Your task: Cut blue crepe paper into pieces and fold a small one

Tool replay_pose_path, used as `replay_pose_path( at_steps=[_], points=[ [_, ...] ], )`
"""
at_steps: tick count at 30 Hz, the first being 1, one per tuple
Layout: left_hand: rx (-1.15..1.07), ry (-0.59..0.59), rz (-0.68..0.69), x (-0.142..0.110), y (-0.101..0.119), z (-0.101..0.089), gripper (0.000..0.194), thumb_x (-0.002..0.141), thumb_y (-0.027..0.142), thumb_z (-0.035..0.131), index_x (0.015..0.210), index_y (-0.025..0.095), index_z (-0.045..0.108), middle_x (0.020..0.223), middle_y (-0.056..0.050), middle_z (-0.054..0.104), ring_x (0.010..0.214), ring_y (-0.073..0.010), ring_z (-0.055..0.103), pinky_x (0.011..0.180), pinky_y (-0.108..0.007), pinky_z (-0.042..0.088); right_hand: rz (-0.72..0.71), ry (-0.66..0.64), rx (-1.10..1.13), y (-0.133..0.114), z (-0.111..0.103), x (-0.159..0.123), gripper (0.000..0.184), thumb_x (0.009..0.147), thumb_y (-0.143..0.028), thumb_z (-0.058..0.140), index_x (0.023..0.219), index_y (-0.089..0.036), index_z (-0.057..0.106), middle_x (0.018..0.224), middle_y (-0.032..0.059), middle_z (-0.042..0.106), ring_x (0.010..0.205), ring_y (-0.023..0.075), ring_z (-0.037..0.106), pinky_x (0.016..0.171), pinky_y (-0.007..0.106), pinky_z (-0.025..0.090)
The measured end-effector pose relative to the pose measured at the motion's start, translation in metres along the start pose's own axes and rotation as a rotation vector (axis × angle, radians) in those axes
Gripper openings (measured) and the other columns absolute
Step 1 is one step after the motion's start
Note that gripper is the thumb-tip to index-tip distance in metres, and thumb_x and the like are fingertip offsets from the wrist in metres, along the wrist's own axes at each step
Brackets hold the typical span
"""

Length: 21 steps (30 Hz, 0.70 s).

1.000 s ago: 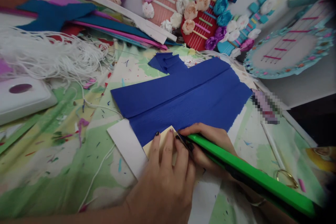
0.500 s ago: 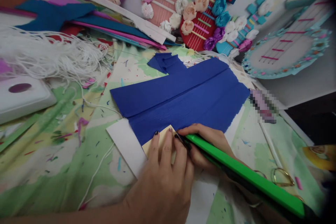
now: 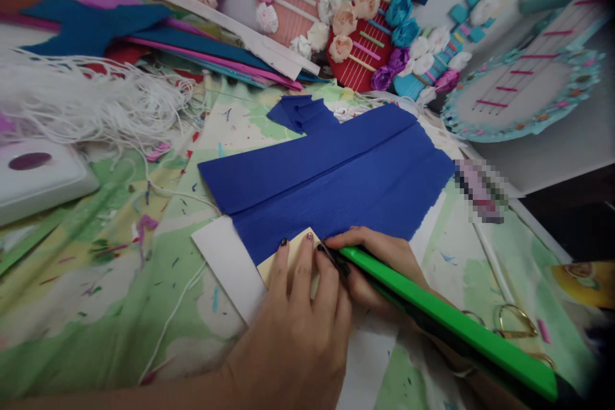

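Note:
My left hand (image 3: 302, 314) lies with its fingers spread, pressing down on a small cream card (image 3: 269, 264) near the front of the table. Under the card is a large sheet of blue crepe paper (image 3: 331, 173), with white card (image 3: 225, 262) below that. In my right hand (image 3: 379, 259) is a long green and black utility knife (image 3: 456, 317), tilted, its tip down by the card's right edge. The tip itself is mostly hidden by my fingers. A folded scrap of blue paper (image 3: 302, 114) sits just behind the sheet.
Tangled white string (image 3: 96, 96) and a white box (image 3: 43, 173) are at left. Behind stand flower-trimmed paper guitars, including a red one (image 3: 358, 54). At right lie gold-handled scissors (image 3: 517, 321). The patterned tablecloth (image 3: 158, 307) is strewn with paper scraps.
The whole view shifts slightly, so things sit a little further left. Both hands, the card and the utility knife keep nearly the same positions relative to each other.

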<state>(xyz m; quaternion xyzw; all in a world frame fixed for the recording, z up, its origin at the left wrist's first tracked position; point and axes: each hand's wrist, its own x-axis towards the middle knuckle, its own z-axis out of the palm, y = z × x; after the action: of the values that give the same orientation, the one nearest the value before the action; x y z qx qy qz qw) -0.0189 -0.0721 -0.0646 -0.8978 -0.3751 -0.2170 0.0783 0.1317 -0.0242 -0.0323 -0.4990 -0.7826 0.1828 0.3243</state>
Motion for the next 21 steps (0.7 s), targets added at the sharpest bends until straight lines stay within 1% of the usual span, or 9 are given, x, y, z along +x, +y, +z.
replay_pose_path(
  at_steps=[6, 10, 17, 21],
  points=[
    [0.009, 0.032, -0.011, 0.0008, -0.0001, 0.0018, 0.045, 0.085, 0.024, 0.043, 0.117, -0.004, 0.056, 0.119, -0.032, 0.057, 0.12, -0.0518, 0.043, 0.091, -0.065, 0.043, -0.02, -0.015, -0.006, 0.002, -0.0017, -0.0013, 0.022, 0.069, -0.012, 0.052, 0.081, -0.023, 0.066, 0.075, 0.0001, 0.074, 0.066, 0.0148, 0.07, 0.063, 0.024, 0.054],
    [0.011, 0.01, 0.002, 0.0006, -0.0002, 0.0015, 0.046, 0.085, 0.027, 0.043, 0.117, -0.004, 0.056, 0.119, -0.031, 0.057, 0.12, -0.0519, 0.044, 0.091, -0.065, 0.043, -0.021, -0.014, 0.011, 0.0022, -0.0025, -0.0015, 0.021, 0.069, -0.012, 0.052, 0.082, -0.023, 0.066, 0.075, -0.0003, 0.074, 0.064, 0.014, 0.07, 0.062, 0.024, 0.054],
    [0.006, 0.019, 0.0, 0.0004, -0.0006, 0.0007, 0.046, 0.085, 0.026, 0.042, 0.116, -0.004, 0.056, 0.118, -0.032, 0.057, 0.119, -0.0519, 0.044, 0.09, -0.065, 0.043, -0.035, 0.019, -0.024, 0.0026, -0.0006, -0.003, 0.022, 0.068, -0.011, 0.053, 0.081, -0.024, 0.065, 0.074, -0.0014, 0.074, 0.066, 0.014, 0.07, 0.063, 0.023, 0.055],
    [0.002, 0.012, -0.003, 0.001, -0.0005, 0.0004, 0.047, 0.084, 0.027, 0.043, 0.117, -0.004, 0.056, 0.12, -0.032, 0.056, 0.119, -0.0524, 0.044, 0.09, -0.065, 0.043, 0.007, -0.002, -0.011, 0.0007, -0.0029, -0.0029, 0.019, 0.069, -0.012, 0.055, 0.079, -0.024, 0.066, 0.072, -0.0017, 0.074, 0.063, 0.0138, 0.07, 0.061, 0.022, 0.054]
  ],
)
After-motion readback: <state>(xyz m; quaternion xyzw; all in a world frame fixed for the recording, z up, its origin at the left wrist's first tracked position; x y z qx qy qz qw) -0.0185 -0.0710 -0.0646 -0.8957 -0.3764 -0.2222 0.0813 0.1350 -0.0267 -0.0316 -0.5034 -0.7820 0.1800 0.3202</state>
